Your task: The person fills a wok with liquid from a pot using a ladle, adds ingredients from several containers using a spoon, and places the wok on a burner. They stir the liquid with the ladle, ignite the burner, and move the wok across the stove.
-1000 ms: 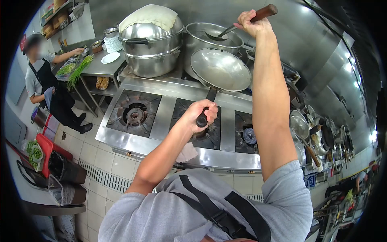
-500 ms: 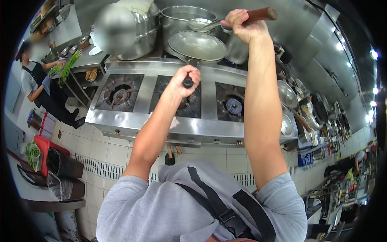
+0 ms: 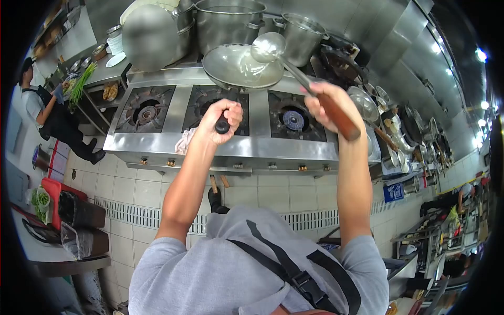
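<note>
My left hand (image 3: 222, 121) is closed around the black-ended handle of a wok (image 3: 223, 65). The wok hangs above the back edge of the middle burner, its inside facing me. Wrapped round the wooden handle of a metal ladle (image 3: 269, 46), my right hand (image 3: 336, 105) is over the right side of the stove. The ladle's bowl is tipped over the right part of the wok. Below it a pale, glassy streak looks like liquid running into the wok.
A steel stove (image 3: 252, 144) has several burners, with a cloth (image 3: 185, 140) on its front edge. Behind stand large steel pots (image 3: 226, 26). Pans and utensils (image 3: 409, 134) crowd the right side. At far left a person (image 3: 47, 110) stands by a counter with green stalks (image 3: 81, 86).
My right hand has come down and toward me, bringing the ladle from the back pot to over the wok, its bowl now tipped. The wok and my left hand have shifted slightly left in view.
</note>
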Demonstrator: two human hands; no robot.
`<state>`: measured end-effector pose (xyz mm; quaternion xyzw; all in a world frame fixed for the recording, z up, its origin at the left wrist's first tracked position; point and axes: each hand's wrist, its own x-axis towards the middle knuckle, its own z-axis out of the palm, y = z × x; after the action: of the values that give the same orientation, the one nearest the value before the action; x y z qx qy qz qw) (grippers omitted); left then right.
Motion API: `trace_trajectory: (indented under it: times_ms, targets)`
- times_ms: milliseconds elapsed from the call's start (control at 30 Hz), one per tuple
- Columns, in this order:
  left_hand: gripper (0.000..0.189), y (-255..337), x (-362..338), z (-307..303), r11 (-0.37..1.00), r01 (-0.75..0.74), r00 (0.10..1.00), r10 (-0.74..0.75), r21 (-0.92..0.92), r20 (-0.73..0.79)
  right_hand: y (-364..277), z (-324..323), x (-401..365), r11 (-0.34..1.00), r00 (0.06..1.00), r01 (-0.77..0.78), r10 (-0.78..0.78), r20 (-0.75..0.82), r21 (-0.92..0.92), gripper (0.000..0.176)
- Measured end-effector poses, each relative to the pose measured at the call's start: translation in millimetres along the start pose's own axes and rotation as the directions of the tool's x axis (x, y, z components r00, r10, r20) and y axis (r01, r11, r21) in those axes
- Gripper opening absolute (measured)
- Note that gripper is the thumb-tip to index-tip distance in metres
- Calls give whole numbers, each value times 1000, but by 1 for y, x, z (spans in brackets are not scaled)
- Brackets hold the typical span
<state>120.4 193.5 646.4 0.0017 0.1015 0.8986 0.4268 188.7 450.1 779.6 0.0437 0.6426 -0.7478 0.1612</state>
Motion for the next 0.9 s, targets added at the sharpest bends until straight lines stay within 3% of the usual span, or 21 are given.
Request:
trace_trajectory:
  times_ms: [67, 100, 167, 267, 400, 500, 567, 633, 700, 767, 800, 833, 900]
  targets:
    - [6, 1, -3, -5, 998, 27, 999, -25, -54, 40, 5, 4, -16, 975, 993, 73, -90, -72, -211, 33]
    - [10, 4, -4, -6, 998, 25, 998, -21, -61, 62, 14, -2, -13, 975, 988, 109, -129, -90, -193, 39]
    - [10, 8, -9, -4, 999, 2, 999, -1, -50, 35, 18, -9, -17, 960, 999, 41, -46, -9, -275, 42]
    - [12, 20, -10, -3, 996, 21, 998, -17, -81, 55, 48, -13, -11, 925, 990, 88, -121, -66, -370, 48]
    - [14, 42, -12, 0, 999, -23, 999, 24, -22, 26, 96, -16, 24, 961, 974, 200, -216, -67, -191, 63]
    - [13, 64, -12, -1, 999, -37, 999, 37, 4, -6, 88, 3, 66, 958, 958, 283, -285, -40, -49, 59]
    - [6, 82, -10, -4, 999, -18, 1000, 17, 48, 20, 63, 8, 94, 919, 920, 356, -376, 107, 170, 55]
    - [7, 98, -6, -9, 999, 1, 1000, -2, 36, 28, 29, 9, 128, 824, 901, 216, -375, 218, 523, 51]
    - [8, 109, -4, -6, 999, -8, 1000, 8, 45, 4, -10, 14, 168, 788, 876, 121, -370, 308, 604, 46]
    - [11, 118, -4, -5, 998, -17, 1000, 18, 52, -22, -51, 28, 208, 918, 938, 174, -264, 223, 355, 33]
    - [11, 122, -3, -5, 998, -16, 1000, 17, 63, -15, -70, 41, 225, 963, 964, 227, -243, 103, 146, 28]
    - [11, 127, -2, -5, 997, -15, 1000, 16, 73, -6, -85, 56, 244, 967, 969, 244, -246, -22, -74, 24]
    - [11, 132, -2, -5, 996, -23, 1000, 24, 83, -14, -104, 72, 286, 946, 959, 207, -246, -137, -251, 19]
